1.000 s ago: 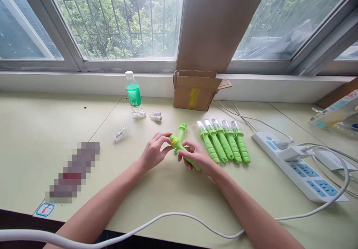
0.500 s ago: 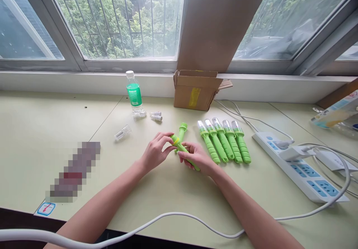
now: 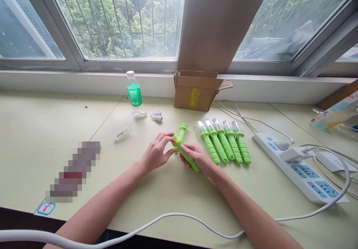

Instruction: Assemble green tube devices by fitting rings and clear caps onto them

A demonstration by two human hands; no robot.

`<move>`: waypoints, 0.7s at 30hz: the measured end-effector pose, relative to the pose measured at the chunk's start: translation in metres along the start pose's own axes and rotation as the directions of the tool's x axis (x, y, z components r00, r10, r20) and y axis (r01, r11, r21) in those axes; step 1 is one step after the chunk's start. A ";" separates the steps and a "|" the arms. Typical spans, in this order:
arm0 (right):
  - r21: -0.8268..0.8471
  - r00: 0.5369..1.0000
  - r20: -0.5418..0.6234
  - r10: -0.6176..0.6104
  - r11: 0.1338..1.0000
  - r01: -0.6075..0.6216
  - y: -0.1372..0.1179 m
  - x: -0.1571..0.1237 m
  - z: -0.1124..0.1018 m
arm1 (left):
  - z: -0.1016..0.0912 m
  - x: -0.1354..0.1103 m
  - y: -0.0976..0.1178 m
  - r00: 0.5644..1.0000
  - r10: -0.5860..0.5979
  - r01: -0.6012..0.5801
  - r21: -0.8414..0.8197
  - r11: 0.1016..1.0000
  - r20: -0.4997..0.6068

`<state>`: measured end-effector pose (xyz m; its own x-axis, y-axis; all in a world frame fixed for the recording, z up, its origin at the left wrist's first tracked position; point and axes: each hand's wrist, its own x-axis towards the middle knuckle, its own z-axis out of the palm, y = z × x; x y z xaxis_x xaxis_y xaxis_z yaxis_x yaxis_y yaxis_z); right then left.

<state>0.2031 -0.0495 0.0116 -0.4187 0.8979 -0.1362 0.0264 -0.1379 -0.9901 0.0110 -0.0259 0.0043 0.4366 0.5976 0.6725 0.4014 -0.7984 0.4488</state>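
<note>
My right hand (image 3: 198, 158) is wrapped round the ribbed handle of a green flashlight (image 3: 188, 157), tilted with its head up and to the left. My left hand (image 3: 157, 152) pinches the yellow-ringed head of that flashlight with thumb and fingertips. Just behind lies another green flashlight body (image 3: 182, 130) without a clear cap. To the right, several finished green flashlights with clear caps (image 3: 223, 141) lie side by side in a row. A clear cap (image 3: 122, 132) lies on the table to the left, and two small clear parts (image 3: 156, 116) sit near the bottle.
A water bottle with a green label (image 3: 134, 94) and an open cardboard box (image 3: 195, 89) stand by the window sill. A white power strip (image 3: 300, 168) with plugs lies at right. A white cable (image 3: 156, 221) crosses the near table edge. A blurred patch covers something at left.
My hands and the held flashlight have shifted only slightly; the left fingers have moved a little on the flashlight's head. All other things are where they were.
</note>
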 end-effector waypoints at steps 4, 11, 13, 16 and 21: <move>-0.017 0.999 -0.019 0.029 0.999 -0.029 0.003 0.002 -0.002 | 0.003 -0.001 -0.003 1.000 -0.002 0.002 0.005 1.000 -0.009; 0.023 0.999 0.019 -0.029 0.999 0.028 -0.001 0.000 -0.001 | 0.000 -0.002 -0.003 1.000 0.009 -0.009 0.006 1.000 -0.016; 0.039 0.999 0.016 -0.034 0.999 0.033 -0.002 0.000 0.000 | -0.002 -0.001 -0.001 1.000 0.008 -0.008 0.001 1.000 0.011; 0.054 0.999 0.022 -0.024 0.998 0.023 -0.003 0.000 0.001 | -0.002 -0.001 -0.002 1.000 0.018 -0.018 0.024 1.000 0.004; 0.078 0.998 0.058 0.004 0.997 -0.008 -0.001 0.000 -0.001 | 0.002 -0.003 -0.007 0.997 0.069 -0.066 0.077 0.995 -0.033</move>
<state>0.2043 -0.0491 0.0130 -0.4706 0.8715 -0.1377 -0.0410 -0.1775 -0.9833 0.0087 -0.0225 -0.0023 0.4366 0.5384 0.7208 0.4328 -0.8281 0.3564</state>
